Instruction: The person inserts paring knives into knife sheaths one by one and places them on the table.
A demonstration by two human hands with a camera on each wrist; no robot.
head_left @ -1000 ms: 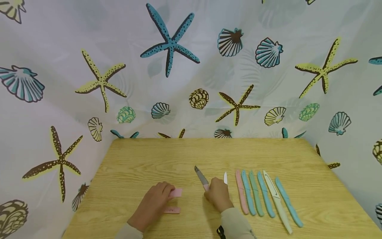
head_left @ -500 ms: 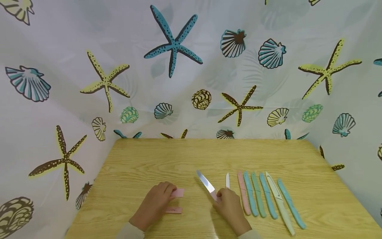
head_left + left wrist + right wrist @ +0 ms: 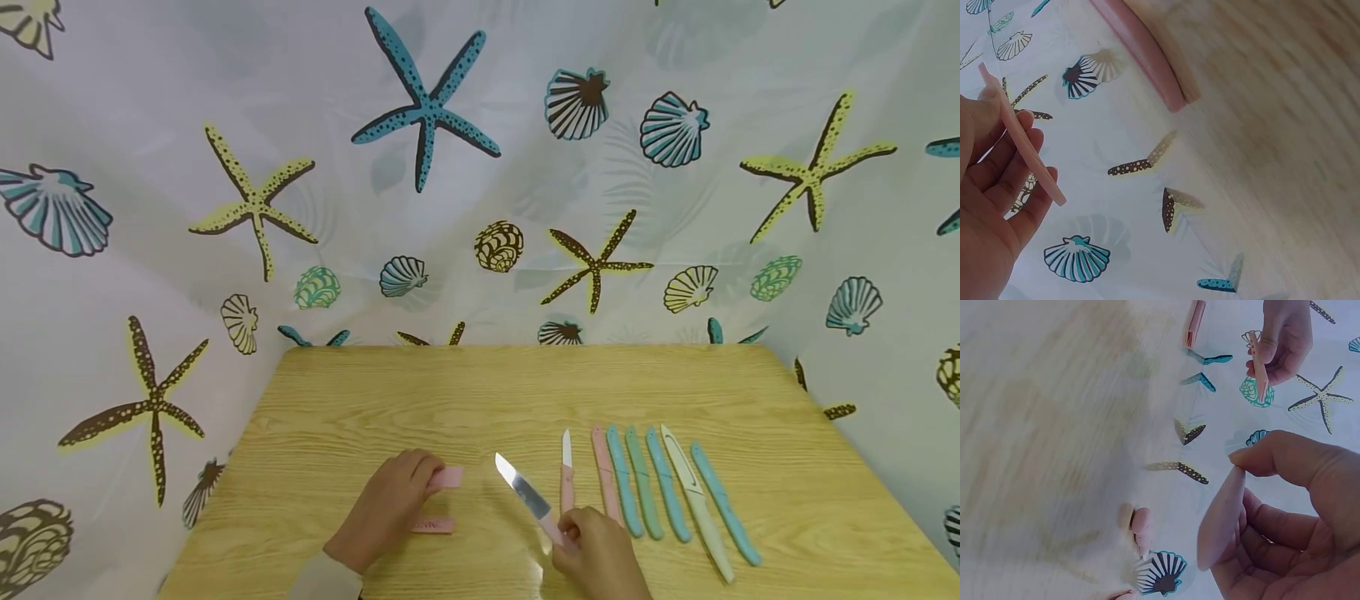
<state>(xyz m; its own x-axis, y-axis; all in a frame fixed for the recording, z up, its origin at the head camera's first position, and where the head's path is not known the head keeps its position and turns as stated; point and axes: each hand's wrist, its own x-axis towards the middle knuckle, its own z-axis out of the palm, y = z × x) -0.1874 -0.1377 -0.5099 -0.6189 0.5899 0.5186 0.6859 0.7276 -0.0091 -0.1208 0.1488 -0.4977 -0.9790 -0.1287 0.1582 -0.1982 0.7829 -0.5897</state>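
Observation:
My left hand (image 3: 393, 500) pinches a pink knife sheath (image 3: 447, 477) between thumb and fingers, raised above the table as the left wrist view shows. Just below it on the wood lies another pink sheath (image 3: 433, 526). On the right, my right hand (image 3: 603, 554) grips the pink handle (image 3: 1222, 519) of a kitchen knife (image 3: 528, 498). Its bare, shiny blade points up and left, toward the sheath in the left hand but apart from it. A smaller paring knife (image 3: 567, 479) with a pink handle and bare blade lies beyond the right hand.
Right of the paring knife lies a row of sheathed knives: a pink one (image 3: 603, 467), several in blue and green, and a longer cream one (image 3: 697, 500). The wooden table (image 3: 390, 392) meets a shell-and-starfish cloth (image 3: 480, 167) at its back and sides.
My right hand has drawn the knife back toward me and to the right, uncovering the paring knife's handle. The left hand keeps its sheath in nearly the same spot.

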